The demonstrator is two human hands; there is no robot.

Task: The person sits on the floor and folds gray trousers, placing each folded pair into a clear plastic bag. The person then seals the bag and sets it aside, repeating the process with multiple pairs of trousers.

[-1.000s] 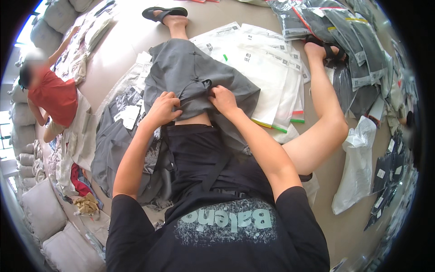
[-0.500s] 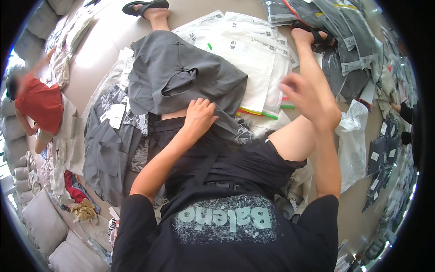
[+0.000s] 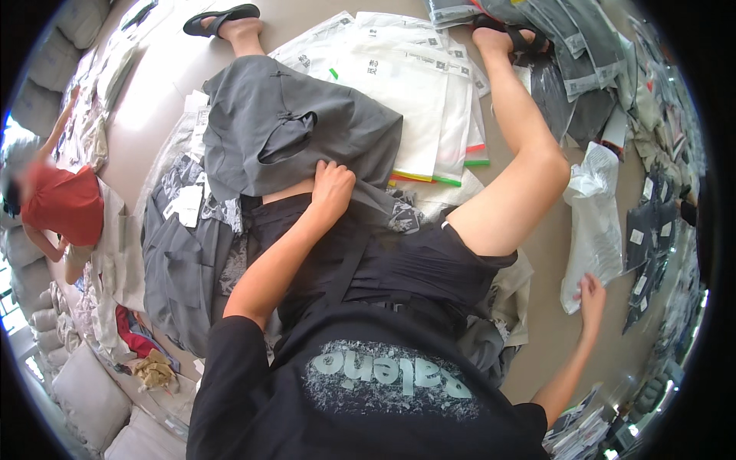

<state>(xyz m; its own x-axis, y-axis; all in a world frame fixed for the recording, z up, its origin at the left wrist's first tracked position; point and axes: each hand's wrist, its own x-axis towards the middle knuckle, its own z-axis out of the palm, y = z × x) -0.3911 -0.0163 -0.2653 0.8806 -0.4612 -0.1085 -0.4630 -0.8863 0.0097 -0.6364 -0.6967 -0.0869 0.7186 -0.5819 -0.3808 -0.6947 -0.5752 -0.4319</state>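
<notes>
A grey garment (image 3: 253, 115) lies spread over my left leg, with a small opening near its middle. My left hand (image 3: 333, 188) is closed on its near edge, fingers curled into the cloth. Out to my right, my right hand (image 3: 589, 299) is held over the lower end of a crumpled white plastic bag (image 3: 594, 211) on the floor. Its fingers look loosely apart and nothing shows in them. Whether they touch the plastic cannot be made out.
White zip bags (image 3: 395, 84) with coloured seals lie between my legs. Grey bagged garments (image 3: 575, 38) are stacked by my right foot. More grey clothing (image 3: 180, 268) with white tags lies at my left. A person in a red top (image 3: 65, 203) sits at far left.
My right hand has swung from above my right knee out and back to the white plastic bag. My left hand stays on the garment, its fingers more curled. The view has shifted slightly.
</notes>
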